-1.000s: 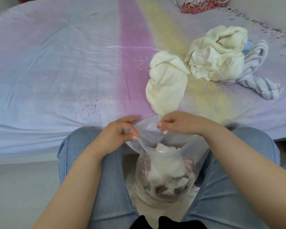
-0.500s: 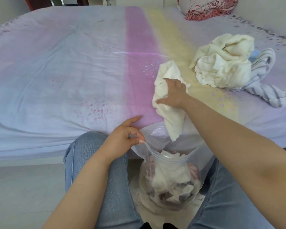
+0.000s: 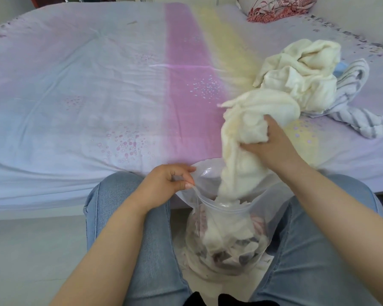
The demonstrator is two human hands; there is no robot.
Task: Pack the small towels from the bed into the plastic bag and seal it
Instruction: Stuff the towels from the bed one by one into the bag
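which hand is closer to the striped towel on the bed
Right. The right hand grips a cream towel just left of the striped towel; the left hand pinches the bag rim, farther away.

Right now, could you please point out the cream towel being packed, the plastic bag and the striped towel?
cream towel [image 3: 248,133], head view, bunched middle beside the fingers.
plastic bag [image 3: 224,206], head view, near rim of the mouth.
striped towel [image 3: 354,119], head view, flat lower fold on the bed.

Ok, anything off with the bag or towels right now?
Nothing stands out. The left hand pinches the plastic bag open at its rim, and the right hand grips the cream towel, its lower end already in the bag's mouth. More cream towels and a striped towel lie crumpled on the bed.
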